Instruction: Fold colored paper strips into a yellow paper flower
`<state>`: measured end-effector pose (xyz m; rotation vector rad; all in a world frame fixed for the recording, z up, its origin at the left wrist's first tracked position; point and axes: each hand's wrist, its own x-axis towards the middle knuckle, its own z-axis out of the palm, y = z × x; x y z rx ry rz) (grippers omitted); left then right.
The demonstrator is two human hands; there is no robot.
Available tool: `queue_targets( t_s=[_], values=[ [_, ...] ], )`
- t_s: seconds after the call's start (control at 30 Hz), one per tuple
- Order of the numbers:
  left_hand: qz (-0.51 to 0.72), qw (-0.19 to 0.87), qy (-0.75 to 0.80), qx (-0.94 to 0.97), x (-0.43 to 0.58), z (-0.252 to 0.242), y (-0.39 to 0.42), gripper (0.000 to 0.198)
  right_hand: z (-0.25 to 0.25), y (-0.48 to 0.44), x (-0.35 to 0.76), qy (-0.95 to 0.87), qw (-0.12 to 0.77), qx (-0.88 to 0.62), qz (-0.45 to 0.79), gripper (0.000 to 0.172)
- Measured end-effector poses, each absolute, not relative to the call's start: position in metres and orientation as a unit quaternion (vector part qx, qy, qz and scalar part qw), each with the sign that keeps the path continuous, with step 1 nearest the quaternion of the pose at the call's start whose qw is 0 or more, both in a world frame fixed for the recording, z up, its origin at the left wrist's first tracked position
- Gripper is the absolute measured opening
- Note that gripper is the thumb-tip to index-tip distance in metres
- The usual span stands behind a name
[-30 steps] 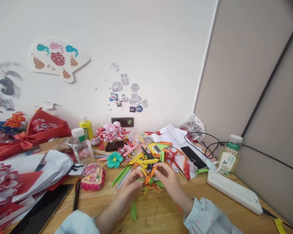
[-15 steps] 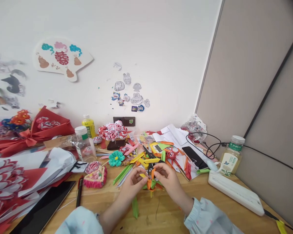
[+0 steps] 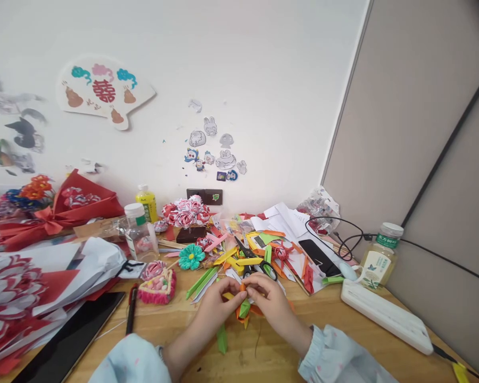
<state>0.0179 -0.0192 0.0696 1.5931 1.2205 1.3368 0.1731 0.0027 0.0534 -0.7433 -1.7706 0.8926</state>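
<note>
Soft light brightens the wall; the upper-right corner is dark.

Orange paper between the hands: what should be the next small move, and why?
Perhaps a gentle squeeze along the orange paper, since the left hand and right hand both pinch it, close together, with green paper just below.

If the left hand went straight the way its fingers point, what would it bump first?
The left hand would probably meet the right hand first, just past the orange paper they pinch; depth is hard to judge.
</note>
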Motion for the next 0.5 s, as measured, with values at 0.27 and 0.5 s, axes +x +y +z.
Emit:
queue_targets(
  t_s=[0.27, 0.5],
  values=[
    [0.523, 0.326, 0.497, 0.611, 0.0166, 0.0670, -0.0202, 0.011, 0.0471, 0.0043, 0.1723, -0.726, 0.503, -0.317, 0.345, 0.019],
    [0.530, 0.272, 0.495, 0.633, 0.0183, 0.0659, -0.0277, 0.008, 0.0490, 0.0016, 0.1715, -0.727, 0.509, -0.310, 0.342, 0.011]
  ],
)
